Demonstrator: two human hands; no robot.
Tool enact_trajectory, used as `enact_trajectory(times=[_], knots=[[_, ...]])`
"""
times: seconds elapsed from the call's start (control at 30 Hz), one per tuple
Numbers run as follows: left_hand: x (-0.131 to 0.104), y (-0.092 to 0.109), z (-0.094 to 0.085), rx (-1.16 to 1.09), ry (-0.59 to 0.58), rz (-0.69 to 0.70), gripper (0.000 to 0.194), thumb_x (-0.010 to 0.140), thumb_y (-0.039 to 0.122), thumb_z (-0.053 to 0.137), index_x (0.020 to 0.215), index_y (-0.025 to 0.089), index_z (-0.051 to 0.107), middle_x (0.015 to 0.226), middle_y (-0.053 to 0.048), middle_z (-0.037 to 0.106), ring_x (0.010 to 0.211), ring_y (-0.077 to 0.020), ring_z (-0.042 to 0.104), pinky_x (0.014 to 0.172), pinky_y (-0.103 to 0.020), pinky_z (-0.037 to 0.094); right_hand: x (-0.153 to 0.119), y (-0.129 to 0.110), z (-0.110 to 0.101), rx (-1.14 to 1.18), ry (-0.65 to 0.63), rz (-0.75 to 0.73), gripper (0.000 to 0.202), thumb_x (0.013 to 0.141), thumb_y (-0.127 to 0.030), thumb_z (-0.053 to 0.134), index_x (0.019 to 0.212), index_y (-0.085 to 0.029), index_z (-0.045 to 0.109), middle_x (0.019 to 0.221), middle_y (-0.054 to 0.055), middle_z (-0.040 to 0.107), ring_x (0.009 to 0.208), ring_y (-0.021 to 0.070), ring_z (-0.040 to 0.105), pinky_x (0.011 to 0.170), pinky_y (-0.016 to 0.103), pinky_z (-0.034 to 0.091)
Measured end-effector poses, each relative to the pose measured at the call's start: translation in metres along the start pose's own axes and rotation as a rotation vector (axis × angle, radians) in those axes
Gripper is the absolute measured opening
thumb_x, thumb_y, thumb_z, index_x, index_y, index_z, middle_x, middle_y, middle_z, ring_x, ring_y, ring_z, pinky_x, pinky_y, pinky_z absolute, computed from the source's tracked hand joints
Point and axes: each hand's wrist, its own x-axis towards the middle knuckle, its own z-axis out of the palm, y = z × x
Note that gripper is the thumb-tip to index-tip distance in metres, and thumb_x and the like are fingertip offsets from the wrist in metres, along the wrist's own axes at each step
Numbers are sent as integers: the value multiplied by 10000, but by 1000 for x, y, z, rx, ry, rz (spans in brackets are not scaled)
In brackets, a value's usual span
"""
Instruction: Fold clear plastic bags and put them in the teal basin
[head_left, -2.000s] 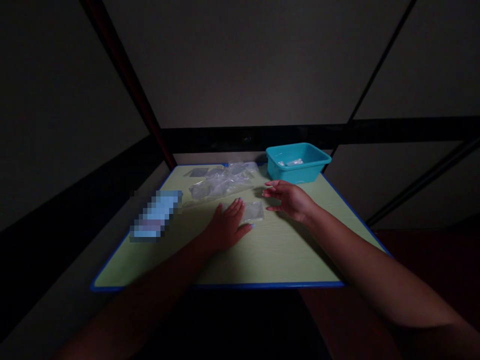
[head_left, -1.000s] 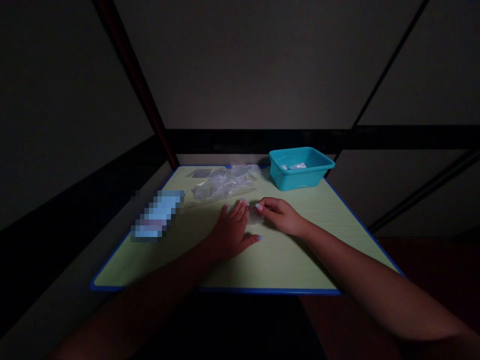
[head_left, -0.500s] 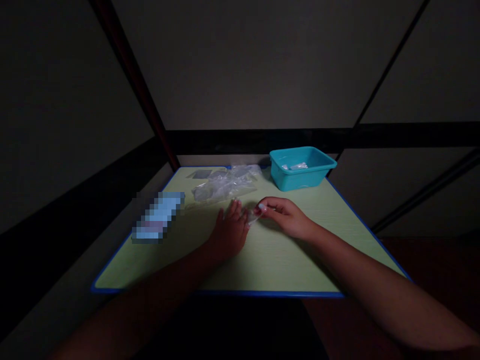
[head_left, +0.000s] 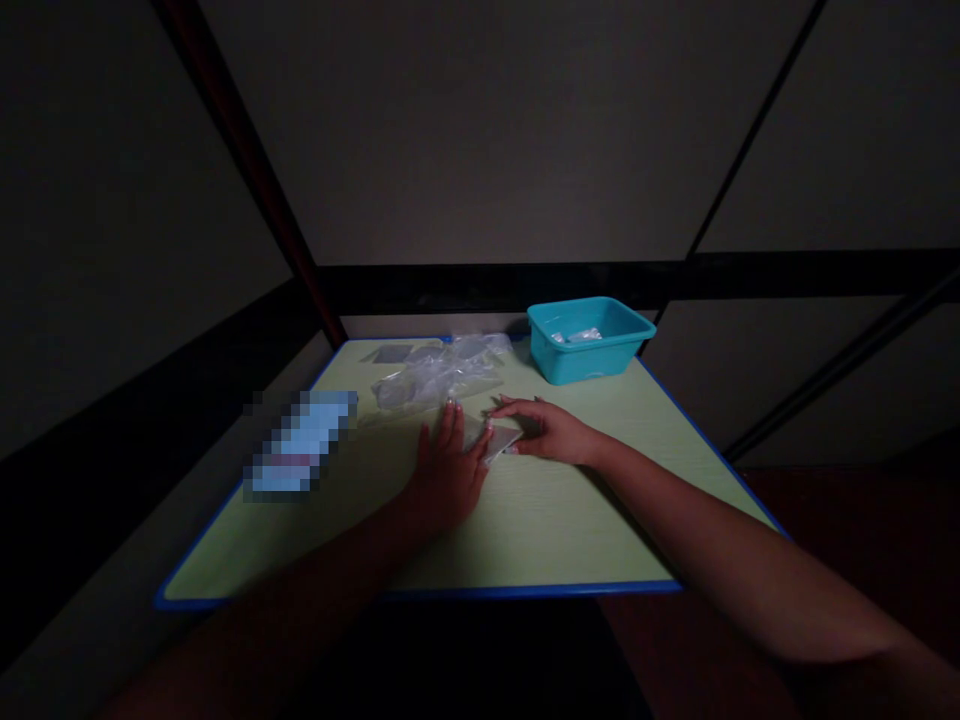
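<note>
A small clear plastic bag point(head_left: 505, 438) lies on the light green table between my two hands. My left hand point(head_left: 448, 468) rests palm down over the bag's left part, fingers spread and pressing on it. My right hand point(head_left: 551, 430) is at the bag's right side, thumb and fingers apart; its fingertips touch the bag or lie just over it. What is under my left palm is hidden. Just beyond my left fingertips lies a loose pile of clear plastic bags point(head_left: 442, 374).
At the back right stands a turquoise basket point(head_left: 592, 362) with some clear plastic packets point(head_left: 583, 336) inside. A blurred-out, light blue flat object point(head_left: 301, 445) lies on the left. Blue edging rims the table point(head_left: 585, 540), and a wall point(head_left: 480, 140) rises behind it.
My right hand has let go of its pinch on the bag and its fingers have spread toward my left hand. The bag lies flatter. The view has shifted slightly right.
</note>
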Motion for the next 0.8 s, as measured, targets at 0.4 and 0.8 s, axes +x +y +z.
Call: enact_trajectory(times=[0.4,0.8], knots=[[1,2,2,42,-2,12,531,934,275,388,1453,180,330,1557,-186,189,1449,-319,81,1076,-607,209,7,-1,6,-87,69,-203,114,747,-259,704,859,-247,716,944,81,717,1056,256,597,946,465,421],[-3,2,-19,59,248,32,215,834,321,626,966,154,602,1031,-115,603,1009,-272,526,884,-403,436,6,0,7,-69,-18,-203,91,798,-264,648,805,-238,735,871,65,730,1008,235,642,889,418,480]])
